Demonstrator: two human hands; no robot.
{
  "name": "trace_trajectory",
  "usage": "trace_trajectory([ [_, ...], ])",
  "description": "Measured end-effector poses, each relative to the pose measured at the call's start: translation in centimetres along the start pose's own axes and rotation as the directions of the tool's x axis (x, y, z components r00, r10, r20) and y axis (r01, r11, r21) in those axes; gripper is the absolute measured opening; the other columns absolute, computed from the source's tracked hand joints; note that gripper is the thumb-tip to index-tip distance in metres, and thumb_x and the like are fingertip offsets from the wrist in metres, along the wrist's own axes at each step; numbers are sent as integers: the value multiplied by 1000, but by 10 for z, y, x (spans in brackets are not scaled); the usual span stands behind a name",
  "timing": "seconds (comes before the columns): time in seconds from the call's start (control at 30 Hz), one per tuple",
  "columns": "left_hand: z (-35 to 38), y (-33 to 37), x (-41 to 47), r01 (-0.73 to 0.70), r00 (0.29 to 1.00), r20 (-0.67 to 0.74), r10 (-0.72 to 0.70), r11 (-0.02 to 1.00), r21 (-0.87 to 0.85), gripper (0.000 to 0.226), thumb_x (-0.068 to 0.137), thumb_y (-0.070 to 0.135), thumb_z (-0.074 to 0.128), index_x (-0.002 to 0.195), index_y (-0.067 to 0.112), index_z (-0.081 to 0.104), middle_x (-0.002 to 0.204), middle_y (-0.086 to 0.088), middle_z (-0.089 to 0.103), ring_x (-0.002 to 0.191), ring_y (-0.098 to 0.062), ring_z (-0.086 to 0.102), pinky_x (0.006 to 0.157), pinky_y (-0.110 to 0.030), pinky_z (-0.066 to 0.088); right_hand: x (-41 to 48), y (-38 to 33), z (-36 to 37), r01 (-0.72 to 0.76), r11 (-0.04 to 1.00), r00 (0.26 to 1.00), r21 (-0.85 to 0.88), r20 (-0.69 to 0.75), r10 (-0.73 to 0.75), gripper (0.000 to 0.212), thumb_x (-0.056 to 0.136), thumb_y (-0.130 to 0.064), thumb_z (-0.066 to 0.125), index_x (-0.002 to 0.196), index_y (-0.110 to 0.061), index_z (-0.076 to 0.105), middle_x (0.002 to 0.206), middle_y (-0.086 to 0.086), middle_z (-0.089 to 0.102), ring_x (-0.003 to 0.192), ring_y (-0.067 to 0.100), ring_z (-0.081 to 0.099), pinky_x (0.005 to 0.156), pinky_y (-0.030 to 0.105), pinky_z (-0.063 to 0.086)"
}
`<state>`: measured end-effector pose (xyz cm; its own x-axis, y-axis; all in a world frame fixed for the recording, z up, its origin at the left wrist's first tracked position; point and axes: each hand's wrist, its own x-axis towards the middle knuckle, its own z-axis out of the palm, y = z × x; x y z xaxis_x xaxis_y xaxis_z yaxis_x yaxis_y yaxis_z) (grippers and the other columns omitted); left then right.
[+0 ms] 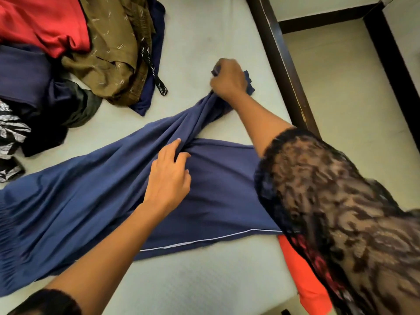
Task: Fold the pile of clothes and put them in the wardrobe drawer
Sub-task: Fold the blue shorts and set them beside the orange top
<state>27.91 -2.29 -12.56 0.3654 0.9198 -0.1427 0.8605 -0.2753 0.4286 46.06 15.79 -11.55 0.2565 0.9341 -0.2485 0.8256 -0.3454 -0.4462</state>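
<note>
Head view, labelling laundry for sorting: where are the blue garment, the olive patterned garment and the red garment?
blue garment (79, 212), head view, flat spread panel.
olive patterned garment (113, 53), head view, crumpled middle.
red garment (41, 21), head view, smooth middle.
</note>
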Motion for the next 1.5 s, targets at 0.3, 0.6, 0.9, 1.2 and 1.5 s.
trace_trajectory([
  [0.3, -7, 12, -8, -40, 998, -53, 36, 996, -82, 34, 71, -1, 69, 104, 2, 61, 131, -21, 50, 118, -35, 46, 80, -47, 46, -161, 148, -49, -369, 880, 916, 300, -41, 399, 26, 75, 14, 48, 80, -10, 57, 79, 6, 58, 76, 18, 52, 55, 6, 36],
  [0.6, 11, 8, -14, -142, 967, 231, 107, 980, 139, 46, 52, 14, 88, 88, 3, 63, 94, -15, 63, 81, -36, 62, 63, -39, 47, -171, 143, -13, -94, 977, 983, -191, 137, 121, 49, 76, -5, 59, 123, -14, 49, 129, 9, 42, 117, 30, 41, 87, 41, 41],
  [0.9, -5, 26, -1, -110, 994, 25, 107, 982, 153, 12, 78, 2, 61, 74, 4, 50, 67, -18, 56, 64, -38, 55, 71, -44, 40, -170, 149, -52, 90, 970, 993, -225, -60, -106, 35, 87, 1, 40, 111, -6, 64, 112, 18, 64, 102, 39, 58, 81, 42, 50],
  [1.2, 6, 47, -76, -265, 910, 320, 262, 964, -35, 33, 88, 26, 37, 99, 5, 60, 104, -16, 64, 99, -35, 60, 90, -35, 28, -311, 186, -63, 208, 874, 970, -438, -25, -244, 41, 71, -7, 33, 87, 6, 68, 90, 25, 68, 75, 40, 68, 48, 46, 55],
  [1.5, 17, 11, -133, -260, 917, 325, 232, 964, 47, 50, 74, 16, 65, 119, -3, 57, 133, -21, 51, 124, -46, 44, 94, -61, 39, -326, 179, -5, -357, 930, 922, -89, -196, 335, 38, 89, -19, 50, 121, 2, 52, 136, 21, 46, 126, 36, 41, 99, 45, 33],
])
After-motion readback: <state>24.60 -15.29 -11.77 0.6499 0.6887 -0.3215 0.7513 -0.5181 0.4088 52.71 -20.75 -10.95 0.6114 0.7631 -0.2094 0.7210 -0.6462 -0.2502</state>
